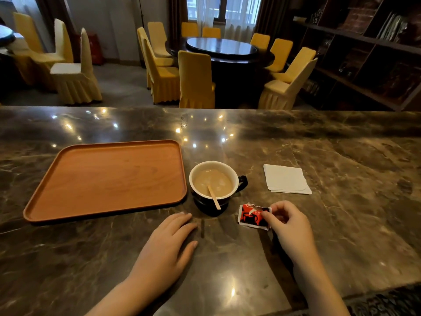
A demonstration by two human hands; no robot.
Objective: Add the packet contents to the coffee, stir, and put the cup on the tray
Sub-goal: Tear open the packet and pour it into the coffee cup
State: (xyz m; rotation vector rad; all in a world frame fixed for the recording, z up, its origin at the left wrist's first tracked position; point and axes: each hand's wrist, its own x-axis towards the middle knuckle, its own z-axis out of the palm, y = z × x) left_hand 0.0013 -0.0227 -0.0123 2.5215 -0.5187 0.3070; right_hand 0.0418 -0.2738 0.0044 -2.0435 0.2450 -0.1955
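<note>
Head view, one cup (214,183), one packet (251,216), one tray (109,179)

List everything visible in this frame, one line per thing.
tray: one, orange-brown wood, counter left, nothing on it
cup: one, dark outside, white inside, holding milky coffee, right of tray
stirrer: one, wooden, leaning in cup
packet: one, red and black, on counter near cup
napkins: one white stack, right of cup
counter: one, dark marble
chairs: several, yellow-covered, background
left hand: flat on counter
right hand: pinching packet edge
</note>
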